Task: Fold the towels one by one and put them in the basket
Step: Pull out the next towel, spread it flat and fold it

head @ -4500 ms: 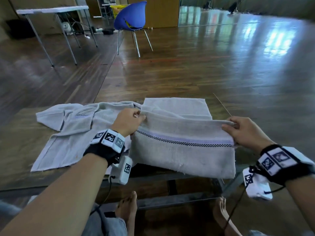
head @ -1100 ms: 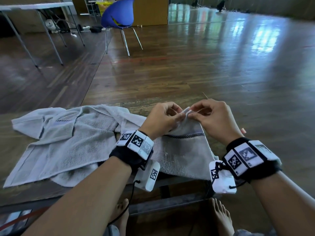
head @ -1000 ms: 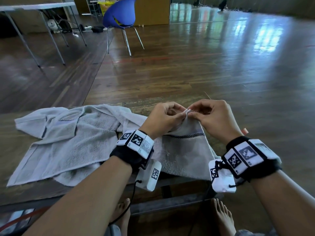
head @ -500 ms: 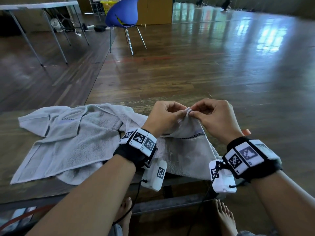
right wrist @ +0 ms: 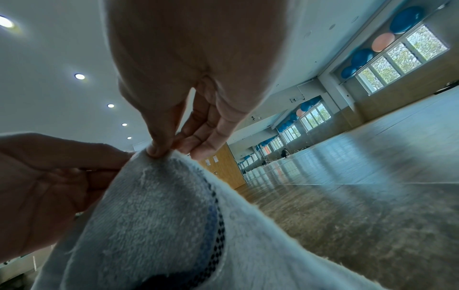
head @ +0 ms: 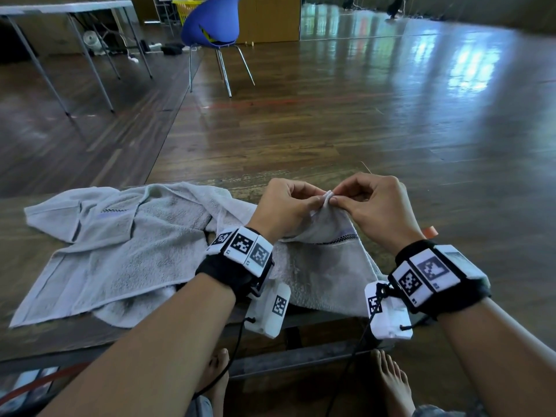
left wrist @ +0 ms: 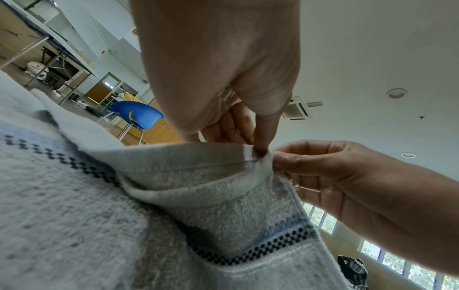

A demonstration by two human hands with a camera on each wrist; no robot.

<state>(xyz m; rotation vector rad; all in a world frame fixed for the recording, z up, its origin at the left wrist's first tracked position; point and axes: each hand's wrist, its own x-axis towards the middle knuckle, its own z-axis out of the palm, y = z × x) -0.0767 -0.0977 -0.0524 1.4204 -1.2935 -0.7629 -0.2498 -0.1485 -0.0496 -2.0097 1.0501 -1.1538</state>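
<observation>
A grey towel (head: 325, 266) with a dark checked stripe is held up at the lower centre of the head view, its lower part draped over the near edge of a low wooden table (head: 36, 335). Its top corners are brought together at one raised point, where they are pinched by both hands. The left hand (head: 285, 209) is seen just left of that point, with thumb and forefinger closed on the cloth and the other fingers curled; the right hand (head: 376, 206) is seen just right of it, pinching the same bunched corner in the same way. In the left wrist view the two pinches are shown touching, at centre right of the frame, with the hem folded over below them. In the right wrist view the towel is seen hanging from the fingertips (right wrist: 156, 153) at centre left and widening toward the bottom of the frame.

A second towel (head: 120, 248), crumpled and partly spread, is laid on the table at the left of the head view, its right edge touching the held one. A blue chair (head: 213, 22) and a yellow basket (head: 180, 7) behind it are seen at the upper centre, well apart from the table. Bare feet are visible under the table at the bottom.
</observation>
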